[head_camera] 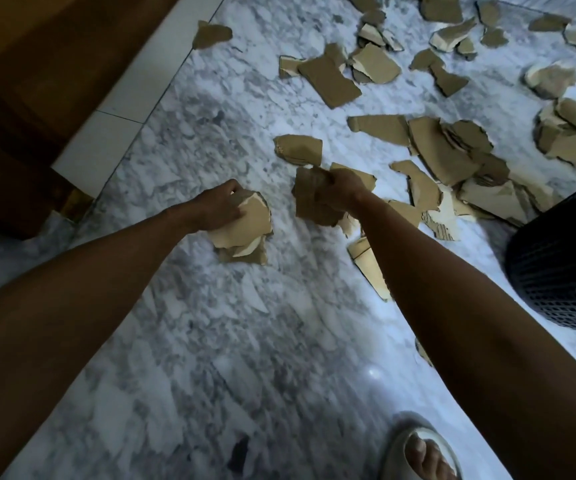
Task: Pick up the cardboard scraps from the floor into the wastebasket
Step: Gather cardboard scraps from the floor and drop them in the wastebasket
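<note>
The landmark here is the dark round wastebasket with the small holes in its plastic wall [563, 271]. It stands on the white and grey marble floor [210, 341], on the person's right side.

The left hand [217, 211] is curled round a small stack of torn brown cardboard pieces [245, 226]. This stack is well away from the wastebasket, off to its left. The right hand [340, 194] is also closed tight, round a crumpled brown cardboard piece [309, 199]. That one is nearer the wastebasket, but still not over it. I cannot tell if either bunch is off the floor yet.

So both hands are full. The good thing to do now, I think, is to hold tight, lift both bunches, and carry them to the right until they are over the open top of the wastebasket. Only then let go. The left stack has loose layers, so a piece could slip out if the hand goes slack.

Many more flat brown cardboard scraps [445, 150] lie on the floor just beside the wastebasket and farther away behind it. One lone scrap [210, 34] lies far off to the left, near the wooden door [54, 46]. Most of the job is still left.

A foot in a pale sandal [421, 452] stands in front of the wastebasket.
</note>
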